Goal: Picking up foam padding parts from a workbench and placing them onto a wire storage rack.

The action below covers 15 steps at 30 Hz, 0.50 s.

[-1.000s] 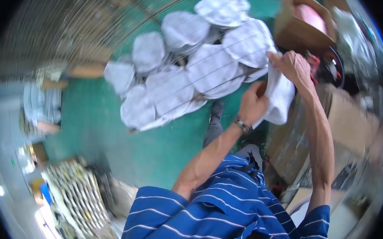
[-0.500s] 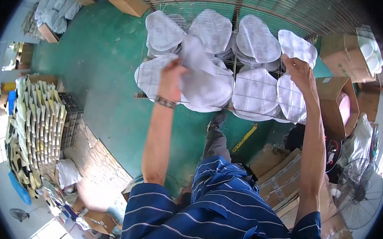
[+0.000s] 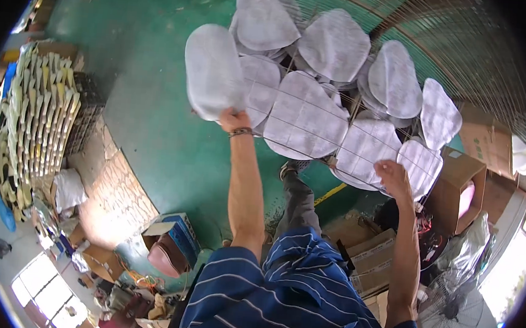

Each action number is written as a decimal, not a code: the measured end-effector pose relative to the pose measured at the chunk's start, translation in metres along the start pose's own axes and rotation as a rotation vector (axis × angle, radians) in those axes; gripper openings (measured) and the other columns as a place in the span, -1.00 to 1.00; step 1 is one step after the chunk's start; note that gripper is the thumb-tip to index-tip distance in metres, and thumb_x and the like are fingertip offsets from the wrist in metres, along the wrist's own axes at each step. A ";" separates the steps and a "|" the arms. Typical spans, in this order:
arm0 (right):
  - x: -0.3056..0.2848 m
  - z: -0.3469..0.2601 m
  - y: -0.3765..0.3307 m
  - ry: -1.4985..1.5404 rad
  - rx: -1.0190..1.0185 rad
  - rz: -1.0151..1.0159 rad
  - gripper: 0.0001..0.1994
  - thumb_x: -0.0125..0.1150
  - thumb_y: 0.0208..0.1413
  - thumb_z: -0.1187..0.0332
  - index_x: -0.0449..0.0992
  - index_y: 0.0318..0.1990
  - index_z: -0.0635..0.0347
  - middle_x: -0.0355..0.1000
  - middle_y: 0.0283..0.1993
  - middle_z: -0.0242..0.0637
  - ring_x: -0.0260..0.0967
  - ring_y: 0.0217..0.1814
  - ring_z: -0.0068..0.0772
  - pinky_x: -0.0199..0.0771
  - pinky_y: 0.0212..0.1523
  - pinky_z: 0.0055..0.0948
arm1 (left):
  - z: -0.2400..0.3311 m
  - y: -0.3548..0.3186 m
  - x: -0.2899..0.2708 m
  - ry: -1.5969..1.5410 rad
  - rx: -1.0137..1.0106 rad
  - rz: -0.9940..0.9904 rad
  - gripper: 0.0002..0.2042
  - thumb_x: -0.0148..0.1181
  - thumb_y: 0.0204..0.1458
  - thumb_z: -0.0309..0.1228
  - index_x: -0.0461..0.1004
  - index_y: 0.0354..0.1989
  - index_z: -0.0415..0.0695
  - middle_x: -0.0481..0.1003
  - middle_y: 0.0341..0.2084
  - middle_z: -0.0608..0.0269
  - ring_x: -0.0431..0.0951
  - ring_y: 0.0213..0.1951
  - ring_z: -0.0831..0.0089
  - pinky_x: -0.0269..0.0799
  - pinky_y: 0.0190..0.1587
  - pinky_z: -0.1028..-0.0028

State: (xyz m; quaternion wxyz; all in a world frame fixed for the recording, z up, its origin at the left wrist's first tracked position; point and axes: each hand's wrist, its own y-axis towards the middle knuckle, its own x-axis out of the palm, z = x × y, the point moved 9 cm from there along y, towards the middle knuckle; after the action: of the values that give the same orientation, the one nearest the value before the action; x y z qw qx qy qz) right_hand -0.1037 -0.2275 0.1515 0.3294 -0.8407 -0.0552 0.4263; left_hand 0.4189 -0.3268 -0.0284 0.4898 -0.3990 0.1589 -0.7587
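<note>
- Location: the pale grey pad (image 3: 213,69), an elongated rounded piece, is held above the green floor (image 3: 140,94) at the left end of the wire rack (image 3: 430,47); in view, its right side overlaps a neighbouring pad (image 3: 260,86) in the front row.
- Left hand (image 3: 235,120): the fingers are closed on the pad at its lower edge, toward the right corner. No second support for the pad is seen.
- Right hand (image 3: 395,177): the fingers are curled over the front right of the rack, near a front-row pad (image 3: 367,152). No pad is seen lifted in it; whether the fingertips are pressed together, or touch the pad below, cannot be told.
- Weight: the pad is judged light, since it is carried by one edge in one hand.
- Stiffness: a semi-stiff sheet is suggested, as the broad face is held nearly flat without folding; some flexing should be expected.
- Surface: a matt, fibrous face is indicated; slipping is judged unlikely. Fragility is judged low, although edges could be creased by a hard pinch.
- Grip point: the rim should be pinched between thumb and fingers, with the broad face left uncrushed.
</note>
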 end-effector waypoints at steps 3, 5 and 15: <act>0.028 0.023 -0.010 0.050 0.087 -0.088 -0.62 0.29 0.16 0.04 0.66 -0.07 0.15 0.57 -0.44 -0.27 0.52 -0.50 -0.45 0.48 -0.46 -0.41 | -0.067 0.034 -0.045 -0.282 -0.182 0.101 -0.52 -0.07 -0.18 -0.60 0.44 0.02 -0.34 0.52 0.00 -0.01 0.53 0.06 -0.05 0.52 0.13 -0.03; 0.043 0.038 -0.018 0.111 0.165 -0.148 -0.65 0.29 0.17 0.06 0.66 -0.10 0.14 0.56 -0.45 -0.33 0.48 -0.53 -0.51 0.44 -0.54 -0.45 | -0.090 0.033 -0.052 -0.380 -0.225 0.030 -0.45 -0.10 -0.28 -0.70 0.44 0.03 -0.29 0.50 0.05 0.00 0.49 0.13 -0.06 0.44 0.17 -0.15; 0.071 0.059 -0.038 0.329 0.201 -0.209 -0.79 0.23 0.16 0.27 0.63 -0.17 0.19 0.54 -0.44 -0.40 0.44 -0.54 -0.61 0.37 -0.64 -0.53 | -0.084 0.011 -0.023 -0.525 -0.271 -0.164 -0.40 -0.07 -0.21 -0.67 0.36 0.17 -0.36 0.43 0.17 -0.12 0.41 0.22 -0.15 0.35 0.27 -0.24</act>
State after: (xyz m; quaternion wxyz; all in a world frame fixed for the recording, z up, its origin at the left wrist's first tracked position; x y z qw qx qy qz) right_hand -0.0960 -0.1414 0.1011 0.4585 -0.8515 -0.0449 0.2504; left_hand 0.3669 -0.3249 -0.0986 0.3937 -0.6547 0.0939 -0.6384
